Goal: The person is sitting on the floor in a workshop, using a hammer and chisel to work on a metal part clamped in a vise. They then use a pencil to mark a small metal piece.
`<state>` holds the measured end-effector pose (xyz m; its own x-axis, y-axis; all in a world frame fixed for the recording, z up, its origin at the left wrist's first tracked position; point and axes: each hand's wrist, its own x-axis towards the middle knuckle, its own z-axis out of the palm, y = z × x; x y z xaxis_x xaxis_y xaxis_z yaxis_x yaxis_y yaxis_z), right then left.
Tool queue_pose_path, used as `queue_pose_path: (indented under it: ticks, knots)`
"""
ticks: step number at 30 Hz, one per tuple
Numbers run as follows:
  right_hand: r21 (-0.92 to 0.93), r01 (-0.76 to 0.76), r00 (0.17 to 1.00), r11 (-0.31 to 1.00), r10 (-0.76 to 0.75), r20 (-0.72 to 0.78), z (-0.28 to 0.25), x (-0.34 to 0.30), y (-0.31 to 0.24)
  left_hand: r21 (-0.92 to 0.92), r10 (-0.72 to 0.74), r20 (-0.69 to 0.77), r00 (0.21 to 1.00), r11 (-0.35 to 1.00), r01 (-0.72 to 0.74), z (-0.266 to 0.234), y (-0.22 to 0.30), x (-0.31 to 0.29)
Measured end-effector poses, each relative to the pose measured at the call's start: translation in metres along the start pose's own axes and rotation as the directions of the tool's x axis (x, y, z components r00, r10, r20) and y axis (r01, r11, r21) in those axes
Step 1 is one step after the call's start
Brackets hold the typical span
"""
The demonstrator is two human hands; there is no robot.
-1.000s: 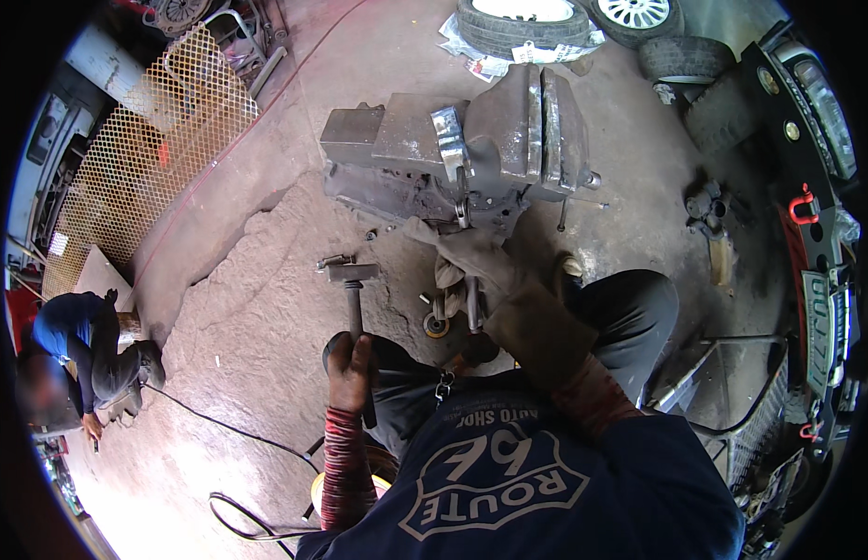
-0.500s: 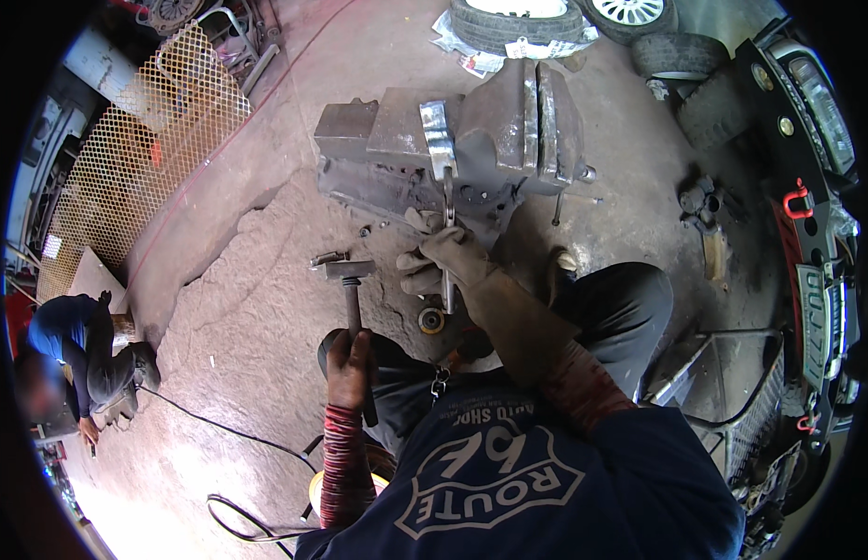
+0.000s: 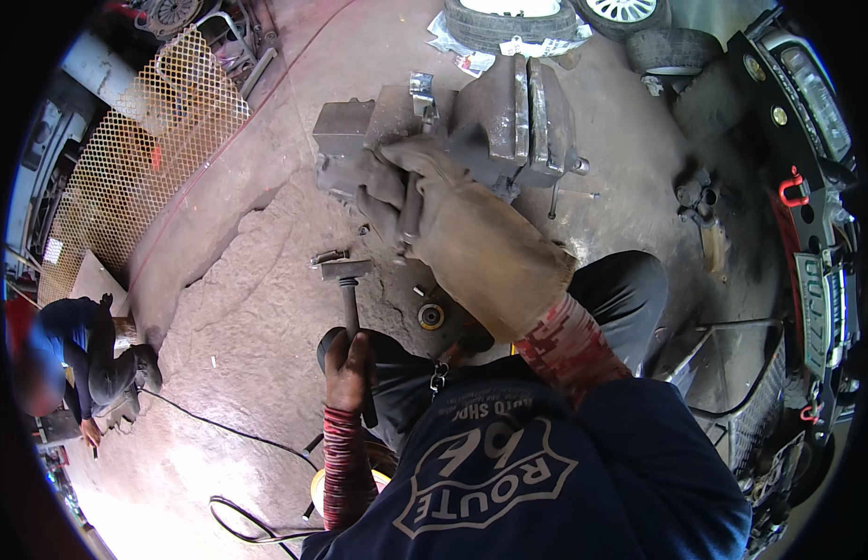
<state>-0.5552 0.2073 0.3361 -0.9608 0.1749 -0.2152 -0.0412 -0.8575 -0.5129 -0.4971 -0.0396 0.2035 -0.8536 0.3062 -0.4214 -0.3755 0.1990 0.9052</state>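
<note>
My left hand [image 3: 348,369] is bare and wrapped round the handle of a hammer [image 3: 345,272], its head pointing away from me above my left knee. A long tan work glove covers my right hand [image 3: 415,187], its fingers closed round metal pliers [image 3: 410,220]; most of the tool is hidden by the glove. Beyond the glove a bent, shiny metal strip [image 3: 422,89] shows at the far end of the pliers. It is over the body of a big bench vise [image 3: 490,117]; whether it touches the vise I cannot tell.
A round yellow-and-black disc [image 3: 431,316] and a small metal part [image 3: 329,256] lie near my knees. Tyres [image 3: 509,33] lie at the back. A vehicle front with a red shackle [image 3: 792,187] stands right. Left are a mesh panel [image 3: 154,140], a crouching co-worker [image 3: 75,350] and a black cable [image 3: 229,427].
My gloved right hand has lifted toward me and shifted left, turning the pliers. The metal strip has moved slightly away and left. The left hand and hammer stay nearly still.
</note>
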Motion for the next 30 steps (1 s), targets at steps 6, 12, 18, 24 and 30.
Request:
queue_pose_path:
  ticks: [6, 12, 18, 24, 30]
  knots:
    - [-0.441, -0.529, 0.84, 0.725, 0.376, -0.391, -0.046, -0.003, 0.01, -0.083, -0.1, -0.024, 0.995, 0.992, 0.097, 0.003, -0.007, -0.003]
    - [-0.557, -0.415, 0.91, 0.719, 0.341, -0.237, -0.097, -0.027, 0.008, -0.037, -0.106, -0.093, 0.99, 0.994, 0.103, 0.009, -0.003, -0.004]
    - [-0.295, -0.529, 0.848, 0.796, 0.507, -0.153, -0.147, -0.005, 0.021, 0.043, 0.03, -0.05, 0.998, 0.999, -0.028, 0.018, 0.035, -0.001]
    - [-0.879, -0.315, 0.933, 0.358, 0.289, -0.216, -0.16, 0.015, 0.006, 0.186, 0.473, -0.066, 0.879, 0.871, -0.455, 0.035, 0.106, 0.014]
    - [-0.763, -0.237, 0.95, -0.601, 0.019, -0.311, -0.093, -0.009, -0.006, 0.427, 0.674, -0.054, 0.737, 0.683, -0.593, 0.059, 0.153, 0.04]
